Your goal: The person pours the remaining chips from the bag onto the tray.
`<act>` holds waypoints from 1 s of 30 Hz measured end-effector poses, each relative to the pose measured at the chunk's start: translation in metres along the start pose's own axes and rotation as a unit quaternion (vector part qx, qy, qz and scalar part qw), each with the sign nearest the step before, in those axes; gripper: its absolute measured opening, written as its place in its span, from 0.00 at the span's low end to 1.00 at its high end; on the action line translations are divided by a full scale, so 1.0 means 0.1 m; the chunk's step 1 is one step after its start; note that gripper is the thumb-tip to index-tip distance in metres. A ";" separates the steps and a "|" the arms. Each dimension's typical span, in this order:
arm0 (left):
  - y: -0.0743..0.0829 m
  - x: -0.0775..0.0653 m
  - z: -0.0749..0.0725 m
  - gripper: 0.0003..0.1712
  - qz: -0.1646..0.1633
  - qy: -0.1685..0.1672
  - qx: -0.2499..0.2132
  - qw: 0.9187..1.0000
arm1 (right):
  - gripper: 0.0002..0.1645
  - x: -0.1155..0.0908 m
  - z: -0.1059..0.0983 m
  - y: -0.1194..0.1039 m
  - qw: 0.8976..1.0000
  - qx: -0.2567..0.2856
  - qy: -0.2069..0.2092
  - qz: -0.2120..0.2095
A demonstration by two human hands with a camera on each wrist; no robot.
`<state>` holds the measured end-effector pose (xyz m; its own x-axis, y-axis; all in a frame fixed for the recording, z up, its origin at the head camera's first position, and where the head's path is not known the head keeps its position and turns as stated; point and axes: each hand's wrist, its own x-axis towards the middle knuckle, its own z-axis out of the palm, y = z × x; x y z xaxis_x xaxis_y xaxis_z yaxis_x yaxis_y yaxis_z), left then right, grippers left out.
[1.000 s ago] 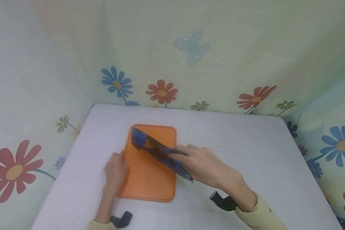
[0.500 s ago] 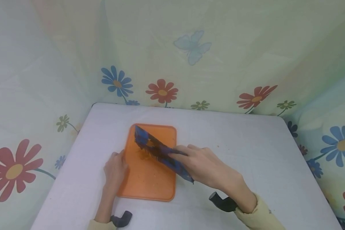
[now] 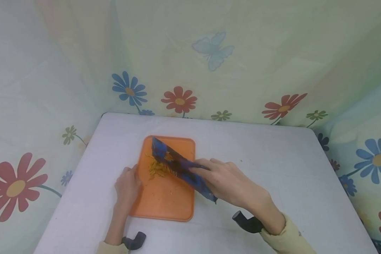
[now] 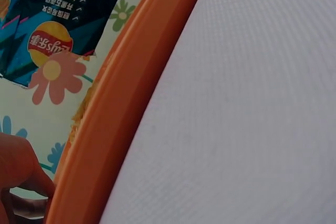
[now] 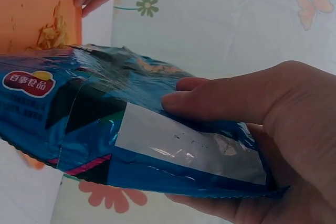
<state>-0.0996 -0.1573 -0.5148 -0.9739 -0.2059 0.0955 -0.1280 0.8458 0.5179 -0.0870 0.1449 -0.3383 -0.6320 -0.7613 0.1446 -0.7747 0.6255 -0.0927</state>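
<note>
My right hand [image 3: 233, 183] grips a blue and dark Lay's chip bag [image 3: 185, 173] at its near end. The bag hangs slantwise over the orange tray [image 3: 165, 201], its far end toward the tray's upper left. Thin yellow chips [image 3: 157, 168] lie in a small heap on the tray under the bag's left side. In the right wrist view, my thumb [image 5: 194, 100] lies across the bag's upper face, fingers underneath. My left hand [image 3: 127, 187] holds the tray by its left rim; in the left wrist view, its fingertips meet the rim.
A white cloth [image 3: 257, 155] covers the table, with a tiny crumb [image 3: 241, 161] right of the tray. Flowered curtains [image 3: 177, 53] hang behind and at both sides. A black wrist-camera mount [image 3: 247, 223] is on the right wrist, another [image 3: 134, 241] on the left.
Yellow chips have come out onto the tray under the bag, where few showed before. The bag and right hand have shifted slightly to the right. The left hand has stayed at the tray's rim.
</note>
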 end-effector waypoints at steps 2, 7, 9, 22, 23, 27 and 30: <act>0.00 0.00 0.00 0.24 0.000 0.001 0.000 1.000 | 0.23 0.00 0.00 0.00 1.000 0.002 0.003 0.000; 0.01 0.00 0.00 0.24 -0.003 -0.003 -0.002 1.000 | 0.22 0.00 -0.02 0.00 1.000 0.005 0.007 -0.002; 0.01 0.00 0.00 0.24 -0.005 -0.007 -0.004 1.000 | 0.22 0.01 -0.03 0.00 1.000 0.006 0.009 -0.003; 0.02 -0.01 -0.01 0.24 -0.016 -0.020 -0.002 1.000 | 0.22 0.00 -0.04 0.00 1.000 0.011 0.022 -0.016; 0.02 -0.01 -0.01 0.24 -0.016 -0.021 -0.003 1.000 | 0.22 0.00 -0.05 0.00 0.999 0.010 0.025 -0.018; 0.02 -0.01 -0.01 0.24 -0.013 -0.016 0.001 1.000 | 0.24 -0.01 -0.07 0.01 0.999 0.000 0.032 -0.020; 0.02 -0.01 -0.01 0.24 -0.011 -0.013 0.002 1.000 | 0.25 -0.01 -0.07 0.02 0.999 -0.004 0.031 -0.014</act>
<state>-0.0986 -0.1555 -0.5128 -0.9756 -0.2106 0.0622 -0.1492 0.8435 0.5160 -0.0877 0.1476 -0.3314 -0.6080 -0.7661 0.2086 -0.7913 0.6063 -0.0796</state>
